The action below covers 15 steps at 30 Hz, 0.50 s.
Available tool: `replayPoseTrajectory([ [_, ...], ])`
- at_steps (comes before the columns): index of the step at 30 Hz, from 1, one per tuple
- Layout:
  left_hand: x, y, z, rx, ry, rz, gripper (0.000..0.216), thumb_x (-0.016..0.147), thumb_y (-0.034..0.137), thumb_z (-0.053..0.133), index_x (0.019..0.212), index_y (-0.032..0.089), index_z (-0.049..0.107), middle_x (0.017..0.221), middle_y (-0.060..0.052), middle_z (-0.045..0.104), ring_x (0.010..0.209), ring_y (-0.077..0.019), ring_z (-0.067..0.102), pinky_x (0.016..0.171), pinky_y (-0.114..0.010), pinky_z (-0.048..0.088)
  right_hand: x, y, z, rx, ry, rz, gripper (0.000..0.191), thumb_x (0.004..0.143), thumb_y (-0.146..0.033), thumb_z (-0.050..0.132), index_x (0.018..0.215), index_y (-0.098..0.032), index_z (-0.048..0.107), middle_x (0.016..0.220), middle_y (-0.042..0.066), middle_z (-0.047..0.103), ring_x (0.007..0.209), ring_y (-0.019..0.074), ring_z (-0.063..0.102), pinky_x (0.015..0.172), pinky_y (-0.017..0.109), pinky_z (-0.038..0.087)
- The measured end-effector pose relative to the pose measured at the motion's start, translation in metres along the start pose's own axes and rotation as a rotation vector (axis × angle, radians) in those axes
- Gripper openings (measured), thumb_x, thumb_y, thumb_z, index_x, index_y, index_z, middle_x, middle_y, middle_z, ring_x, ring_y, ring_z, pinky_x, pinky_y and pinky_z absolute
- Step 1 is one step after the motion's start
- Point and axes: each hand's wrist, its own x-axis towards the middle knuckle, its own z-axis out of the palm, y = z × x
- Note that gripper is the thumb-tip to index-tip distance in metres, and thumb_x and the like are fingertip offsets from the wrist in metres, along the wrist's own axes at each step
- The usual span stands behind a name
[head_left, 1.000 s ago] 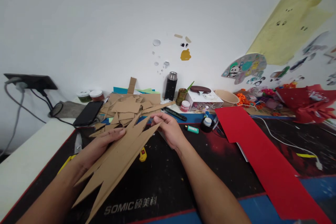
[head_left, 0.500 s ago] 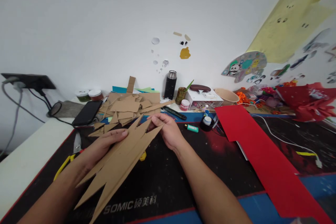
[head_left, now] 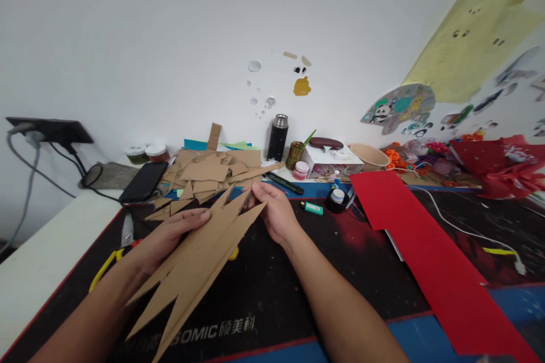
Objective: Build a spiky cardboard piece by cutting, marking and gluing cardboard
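Observation:
A brown cardboard cutout (head_left: 200,261) with jagged, pointed ends is held tilted above the black desk mat (head_left: 281,295). My left hand (head_left: 183,229) is closed on its left edge, thumb lying on top and the other fingers partly hidden beneath. At the far end, my right hand (head_left: 275,210) pinches around one of the points, its fingertips partly behind the cardboard. Yellow-handled scissors (head_left: 126,232) lie left of my left forearm. Just past the hands is a pile of cardboard scraps (head_left: 208,173). Something small and yellow (head_left: 234,253) shows under the cutout's right edge.
A black phone (head_left: 143,181) lies at the left. Behind are a black thermos (head_left: 278,139) and a box cutter (head_left: 285,183). A green lighter (head_left: 312,208), a small black dish (head_left: 336,202) and long red paper (head_left: 430,261) lie to the right.
The view has shifted slightly. Both hands keep their hold on the cardboard cutout, and the right fingertips have shifted a little at its far point.

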Motion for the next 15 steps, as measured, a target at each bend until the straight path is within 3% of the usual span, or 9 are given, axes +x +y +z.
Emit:
replayPoseTrajectory([
  [9,-0.0014,0.0021,0.0014,0.008,0.020,-0.007,0.063,0.042,0.053,0.107,0.092,0.019,0.088,0.093,-0.012,0.087,0.071,-0.0273,0.079,0.060,-0.030,0.062,-0.0014,-0.0018,0.0003,0.009,-0.024,-0.003,0.044,0.074,-0.057,0.095,0.096,-0.021,0.084,0.072,-0.002,0.068,0.066,0.0142,0.057,0.065,0.026,0.044],
  [15,-0.0002,0.0008,-0.0004,0.019,-0.030,-0.002,0.059,0.050,0.052,0.105,0.095,0.019,0.088,0.096,-0.013,0.087,0.072,-0.0281,0.079,0.062,-0.031,0.063,-0.0027,0.0004,0.0039,0.027,-0.016,0.026,0.039,0.071,-0.052,0.097,0.090,-0.020,0.083,0.072,-0.001,0.070,0.066,0.0145,0.059,0.065,0.026,0.045],
])
